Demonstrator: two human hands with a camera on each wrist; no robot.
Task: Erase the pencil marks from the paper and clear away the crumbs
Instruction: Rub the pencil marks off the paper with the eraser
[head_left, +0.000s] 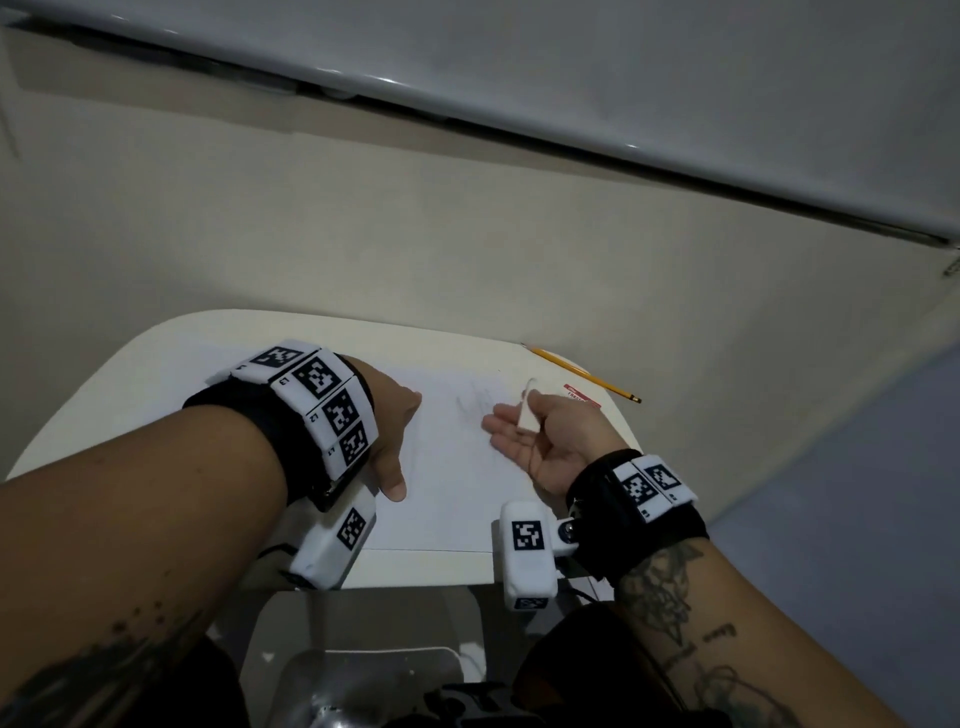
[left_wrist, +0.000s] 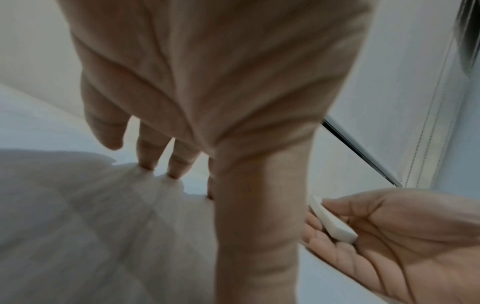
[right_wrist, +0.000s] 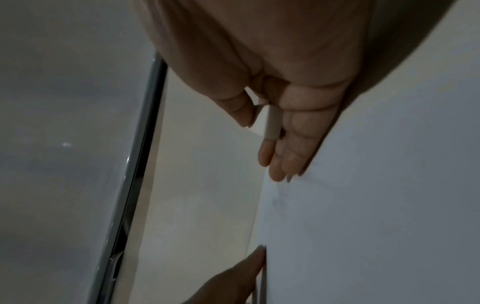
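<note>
A white sheet of paper (head_left: 452, 493) lies on a small cream table (head_left: 156, 374). Faint grey pencil marks (head_left: 472, 402) show near the sheet's far middle, and in the right wrist view as a smudge (right_wrist: 275, 202). My left hand (head_left: 397, 431) lies flat on the paper's left part, fingers spread (left_wrist: 145, 152). My right hand (head_left: 524, 431) stands on its little-finger edge on the sheet, just right of the marks, fingers straight. Its thumb pins a flat white eraser (head_left: 525, 413) (left_wrist: 330, 222) (right_wrist: 274, 123) against the fingers. I cannot make out any crumbs.
A yellow pencil (head_left: 582, 371) lies along the table's far right edge, with a red-and-white label (head_left: 582, 395) beside it. The table is small; its near edge is just behind my wrists. A pale wall and a grey panel (head_left: 623, 78) rise beyond.
</note>
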